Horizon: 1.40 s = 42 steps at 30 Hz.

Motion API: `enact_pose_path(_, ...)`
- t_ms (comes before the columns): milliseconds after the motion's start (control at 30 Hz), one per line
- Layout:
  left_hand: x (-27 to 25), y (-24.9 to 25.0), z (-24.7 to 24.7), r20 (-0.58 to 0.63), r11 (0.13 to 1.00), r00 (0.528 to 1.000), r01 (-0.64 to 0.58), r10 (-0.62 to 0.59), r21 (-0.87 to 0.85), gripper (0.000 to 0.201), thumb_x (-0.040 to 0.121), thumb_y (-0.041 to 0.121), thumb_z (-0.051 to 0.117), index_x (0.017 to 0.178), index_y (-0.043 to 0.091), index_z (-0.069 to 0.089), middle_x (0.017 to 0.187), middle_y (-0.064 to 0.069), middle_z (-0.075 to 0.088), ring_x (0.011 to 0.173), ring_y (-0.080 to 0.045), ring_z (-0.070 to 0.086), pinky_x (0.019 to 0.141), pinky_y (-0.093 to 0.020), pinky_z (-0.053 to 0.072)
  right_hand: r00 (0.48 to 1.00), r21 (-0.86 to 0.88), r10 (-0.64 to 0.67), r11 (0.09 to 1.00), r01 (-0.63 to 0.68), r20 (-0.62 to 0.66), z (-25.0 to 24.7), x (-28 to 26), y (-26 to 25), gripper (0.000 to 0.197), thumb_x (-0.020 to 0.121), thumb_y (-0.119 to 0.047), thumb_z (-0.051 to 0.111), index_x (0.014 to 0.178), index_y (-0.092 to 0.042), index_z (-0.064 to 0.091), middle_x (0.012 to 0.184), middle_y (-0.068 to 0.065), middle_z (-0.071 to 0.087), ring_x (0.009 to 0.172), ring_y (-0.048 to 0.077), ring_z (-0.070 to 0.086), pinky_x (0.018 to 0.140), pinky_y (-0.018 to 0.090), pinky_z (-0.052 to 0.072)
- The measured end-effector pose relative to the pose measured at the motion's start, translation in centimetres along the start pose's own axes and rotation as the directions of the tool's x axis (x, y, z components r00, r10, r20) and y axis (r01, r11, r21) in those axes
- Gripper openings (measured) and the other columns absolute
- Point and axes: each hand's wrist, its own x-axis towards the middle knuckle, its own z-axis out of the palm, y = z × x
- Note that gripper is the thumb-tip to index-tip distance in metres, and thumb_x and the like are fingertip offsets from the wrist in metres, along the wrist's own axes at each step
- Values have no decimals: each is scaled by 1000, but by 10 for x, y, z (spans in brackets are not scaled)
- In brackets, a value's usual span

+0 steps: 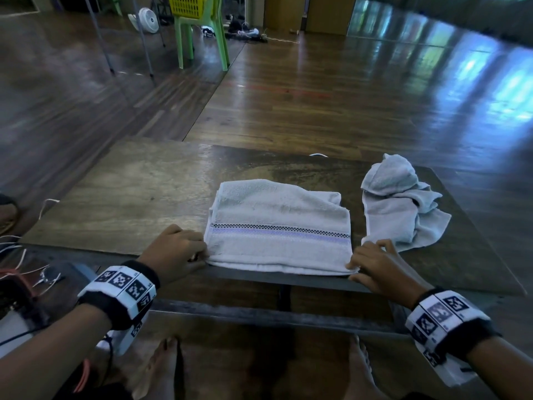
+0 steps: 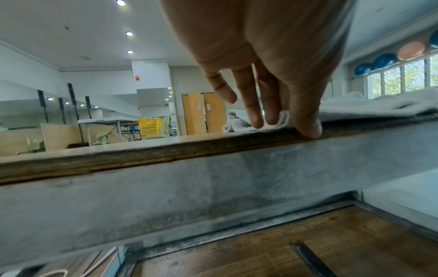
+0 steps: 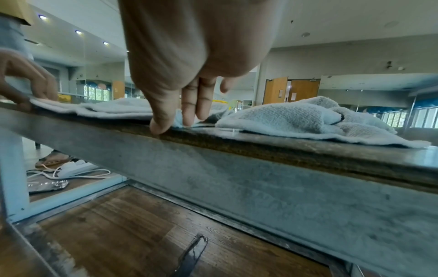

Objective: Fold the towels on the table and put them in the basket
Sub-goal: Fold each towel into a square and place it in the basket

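Both hands pinch my folded towel (image 1: 278,226) at its near corners, left hand (image 1: 176,252) and right hand (image 1: 377,267); crumpled towel (image 1: 401,203) sits right.

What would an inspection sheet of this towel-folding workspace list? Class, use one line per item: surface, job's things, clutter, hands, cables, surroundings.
Surface: worn wooden table on a metal frame.
Job's things: folded towel at the near edge; crumpled towel to its right; yellow basket on a green chair, far off.
Clutter: nothing seen on the table.
Hands: left hand pinches the folded towel's near left corner; right hand pinches its near right corner.
Cables: white cables at left.
Surroundings: wood floor, fan, doors.
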Motion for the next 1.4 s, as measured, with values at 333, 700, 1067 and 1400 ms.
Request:
enact_pose_path(333,-8,3,-37,-242,977,952,153,-186,-150,15,71,33,78,74,32,63,78,19,62,73,-6,59,72,-27,34,951,148,222,970,-194,-213,-43,-4,-2,24,67,-17,82,83,-26,65,85,-9,66,82,14,61,75,25,19)
enact_pose_path(700,0,10,-148,-443,906,866,26,-232,-423,13,78,22,74,79,28,62,84,18,65,81,8,56,72,-9,40,828,277,212,958,-71,-519,-147,11,11,19,72,-6,76,82,-19,66,84,-13,65,78,18,65,70,51,51)
enact_pose_path(1067,2,4,-208,-368,834,878,58,-304,-549,12,76,31,70,80,21,65,77,7,68,71,-3,62,69,-19,48,837,519,340,851,-80,-429,-205,16,12,10,82,-8,67,88,-16,67,84,-12,66,80,-12,57,70,-1,38)
enact_pose_path(1400,63,-15,-161,-380,882,856,164,-350,-443,7,84,17,66,85,18,60,85,-6,67,80,-26,63,77,-37,50,825,570,436,803,-176,-360,-142,75,45,18,82,-6,66,85,-23,64,76,-12,63,74,8,59,72,15,45)
